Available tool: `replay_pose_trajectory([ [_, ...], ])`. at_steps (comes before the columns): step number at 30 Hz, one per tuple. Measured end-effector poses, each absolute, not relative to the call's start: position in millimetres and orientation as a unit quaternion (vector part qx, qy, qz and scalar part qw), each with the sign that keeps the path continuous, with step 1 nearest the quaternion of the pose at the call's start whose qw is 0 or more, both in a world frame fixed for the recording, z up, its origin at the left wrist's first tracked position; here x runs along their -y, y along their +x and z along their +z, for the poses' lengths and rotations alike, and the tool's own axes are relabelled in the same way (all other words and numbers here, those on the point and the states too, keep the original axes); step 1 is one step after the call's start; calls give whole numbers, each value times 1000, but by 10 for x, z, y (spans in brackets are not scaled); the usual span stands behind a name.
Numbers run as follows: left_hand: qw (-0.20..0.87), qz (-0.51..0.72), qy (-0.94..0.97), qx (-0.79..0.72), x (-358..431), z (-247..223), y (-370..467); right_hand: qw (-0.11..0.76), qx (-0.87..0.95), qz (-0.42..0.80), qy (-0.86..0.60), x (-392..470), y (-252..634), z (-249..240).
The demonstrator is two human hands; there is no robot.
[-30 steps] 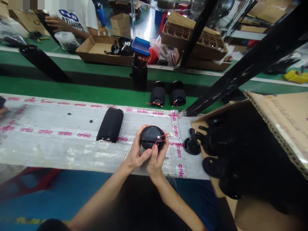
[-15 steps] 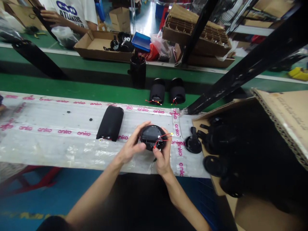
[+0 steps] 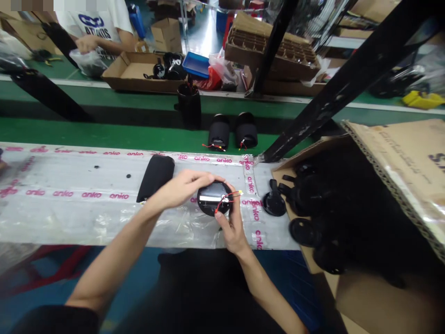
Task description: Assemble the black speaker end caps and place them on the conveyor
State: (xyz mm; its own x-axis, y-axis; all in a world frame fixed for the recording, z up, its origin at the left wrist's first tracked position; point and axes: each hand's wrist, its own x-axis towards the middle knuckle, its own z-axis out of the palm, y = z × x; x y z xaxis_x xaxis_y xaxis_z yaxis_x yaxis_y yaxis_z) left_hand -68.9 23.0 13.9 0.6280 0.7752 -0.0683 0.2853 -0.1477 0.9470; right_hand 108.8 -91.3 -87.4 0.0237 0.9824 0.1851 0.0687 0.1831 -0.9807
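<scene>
The round black part (image 3: 212, 198) sits between both hands above the plastic-covered tabletop (image 3: 69, 204), its open face up, a pale strip across it and red wires (image 3: 227, 200) curling off its right edge. The left hand (image 3: 181, 188) arches over its top, fingers curled on the rim; the right hand (image 3: 232, 227) pinches its near edge by the wires. The underside is hidden. Half a second ago the left hand gripped the part's left side; it now lies over the top.
</scene>
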Motion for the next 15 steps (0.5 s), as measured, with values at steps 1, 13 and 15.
replay_pose_trajectory([
  [1,536,189,738,-364,-353,214,-705,536,553,426,-474,902,1090,-869],
  [13,209,21,945,-253,-667,649,-433,543,561,421,-461,829,1116,-838],
  [15,182,6,953,-242,-671,700,-379,537,562,431,-458,825,1140,-822],
])
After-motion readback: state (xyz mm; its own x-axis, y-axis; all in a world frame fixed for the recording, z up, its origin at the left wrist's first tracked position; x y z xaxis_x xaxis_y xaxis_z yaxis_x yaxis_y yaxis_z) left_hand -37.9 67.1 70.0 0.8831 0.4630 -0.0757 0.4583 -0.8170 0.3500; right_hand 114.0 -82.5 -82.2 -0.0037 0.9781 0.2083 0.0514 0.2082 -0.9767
